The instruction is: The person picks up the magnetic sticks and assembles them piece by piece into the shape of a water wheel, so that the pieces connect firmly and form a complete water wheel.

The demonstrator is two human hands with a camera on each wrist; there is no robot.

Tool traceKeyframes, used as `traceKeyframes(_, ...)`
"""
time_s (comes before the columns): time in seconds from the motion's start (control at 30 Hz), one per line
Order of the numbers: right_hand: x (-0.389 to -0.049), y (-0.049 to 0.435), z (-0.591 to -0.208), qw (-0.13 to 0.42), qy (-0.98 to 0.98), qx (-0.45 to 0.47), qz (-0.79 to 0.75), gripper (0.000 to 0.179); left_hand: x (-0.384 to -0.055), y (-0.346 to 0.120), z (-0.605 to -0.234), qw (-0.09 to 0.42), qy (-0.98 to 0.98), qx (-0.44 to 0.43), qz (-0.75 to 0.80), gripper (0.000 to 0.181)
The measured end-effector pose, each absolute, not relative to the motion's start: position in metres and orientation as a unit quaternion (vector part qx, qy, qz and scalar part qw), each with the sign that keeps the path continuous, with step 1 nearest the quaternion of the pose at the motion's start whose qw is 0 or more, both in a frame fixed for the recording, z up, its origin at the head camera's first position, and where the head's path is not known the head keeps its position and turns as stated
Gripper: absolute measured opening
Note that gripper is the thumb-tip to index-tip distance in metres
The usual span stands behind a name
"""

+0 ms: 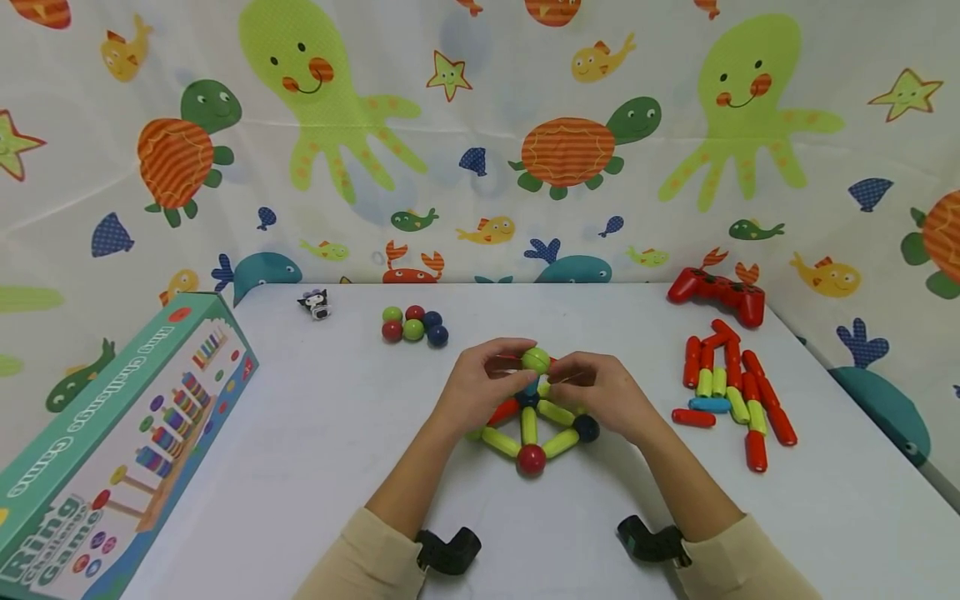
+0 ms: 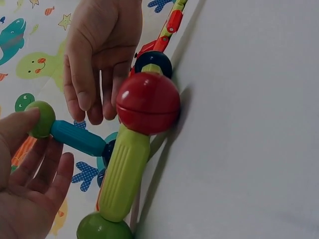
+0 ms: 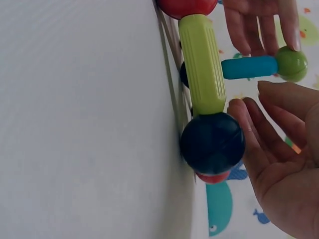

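A flat wheel of magnetic balls and rods lies on the table, with a red ball (image 1: 531, 460) at its near edge and a dark blue ball (image 1: 587, 428) to the right. Yellow-green rods (image 1: 561, 443) join them. From the dark blue centre ball (image 1: 529, 398) a blue rod (image 2: 79, 138) stands upright, topped by a green ball (image 1: 536, 360). My left hand (image 1: 480, 382) pinches this green ball between thumb and fingers. Close by on the right, my right hand (image 1: 600, 388) hovers with loosely bent fingers, holding nothing. Both hands partly hide the wheel's far side.
Several loose balls (image 1: 413, 330) sit behind to the left, near a small figurine (image 1: 316, 304). Red, yellow-green and blue rods (image 1: 693, 418) lie at right, below a red game controller (image 1: 716, 293). A ring game box (image 1: 127, 450) stands at left.
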State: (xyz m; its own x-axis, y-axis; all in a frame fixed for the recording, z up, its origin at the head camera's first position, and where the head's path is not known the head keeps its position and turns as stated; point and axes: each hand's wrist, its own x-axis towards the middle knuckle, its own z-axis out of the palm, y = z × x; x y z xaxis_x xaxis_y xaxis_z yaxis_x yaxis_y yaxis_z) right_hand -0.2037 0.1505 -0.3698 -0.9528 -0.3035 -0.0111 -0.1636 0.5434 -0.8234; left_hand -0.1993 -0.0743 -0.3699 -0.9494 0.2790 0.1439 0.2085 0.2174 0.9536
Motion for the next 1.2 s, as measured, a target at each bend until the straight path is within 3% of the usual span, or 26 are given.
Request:
traceKeyframes(0.37, -0.199, 0.19, -0.361, 0.069, 0.881, -0.098, -0.457, 0.033, -0.2, -0.075, -0.371, 0.03, 0.78, 0.147, 0.607, 0.04)
traceKeyframes(0.57, -0.197, 0.242, -0.346, 0.038, 0.95, -0.059, -0.305, 0.034, -0.201, -0.075, -0.372, 0.028, 0.778, 0.143, 0.611, 0.041)
traceKeyframes(0.7, -0.192, 0.276, -0.343, 0.089, 0.98, -0.035, -0.177, 0.036, -0.201, -0.075, -0.372, 0.03, 0.779, 0.138, 0.611, 0.041)
traceKeyframes(0.87, -0.188, 0.288, -0.353, 0.129, 0.977, -0.086, -0.143, 0.037, -0.201, -0.073, -0.371, 0.029, 0.778, 0.138, 0.613, 0.04)
traceKeyframes(1.0, -0.19, 0.279, -0.354, 0.104, 0.973, -0.123, -0.168, 0.037, -0.201, -0.071, -0.372, 0.031, 0.777, 0.135, 0.614, 0.04)
traceKeyframes(1.2, -0.203, 0.24, -0.34, 0.022, 0.958, -0.188, -0.217, 0.031, -0.199, -0.072, -0.371, 0.034, 0.777, 0.133, 0.614, 0.039)
